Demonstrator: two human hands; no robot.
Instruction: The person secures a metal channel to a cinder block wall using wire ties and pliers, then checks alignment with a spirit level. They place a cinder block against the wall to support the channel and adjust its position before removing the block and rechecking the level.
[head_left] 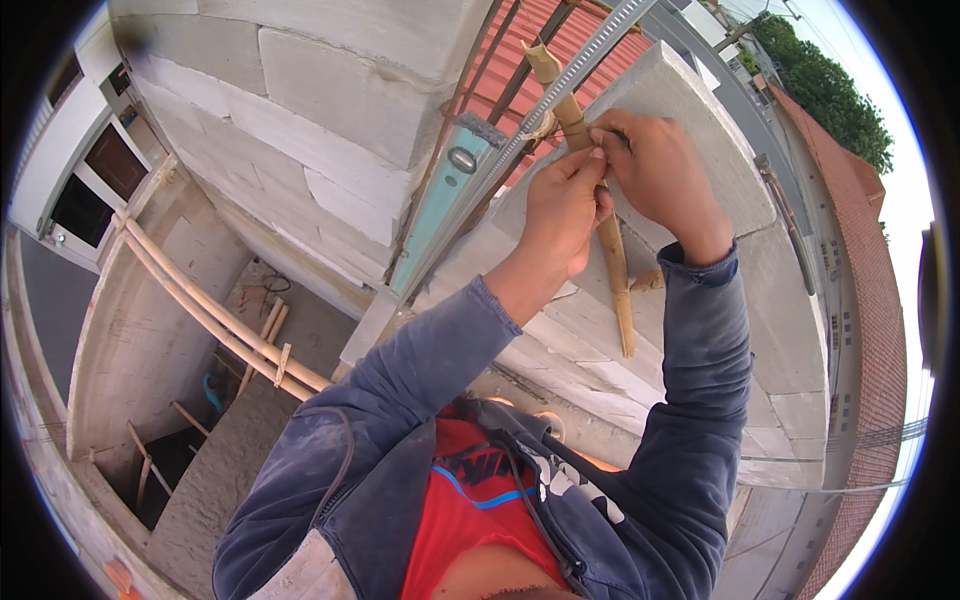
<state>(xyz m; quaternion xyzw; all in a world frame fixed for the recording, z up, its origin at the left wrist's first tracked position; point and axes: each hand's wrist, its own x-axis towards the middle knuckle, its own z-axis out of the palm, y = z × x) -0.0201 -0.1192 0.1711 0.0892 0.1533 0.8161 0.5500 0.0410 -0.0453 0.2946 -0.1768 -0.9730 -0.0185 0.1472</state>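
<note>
Rough grey block walls (345, 90) all round, ribbed red metal sheet (510, 55) at far side. Both wrists bent inward, forearms raised: left hand (562, 210) and right hand (668, 170) meet at a slanting, knobbly bamboo stick (614, 265) against the right-hand wall. Thumbs and forefingers pinched tight; can't tell what's between them. Flat teal level (440, 200) left, beside a perforated metal strip (545, 105).
</note>
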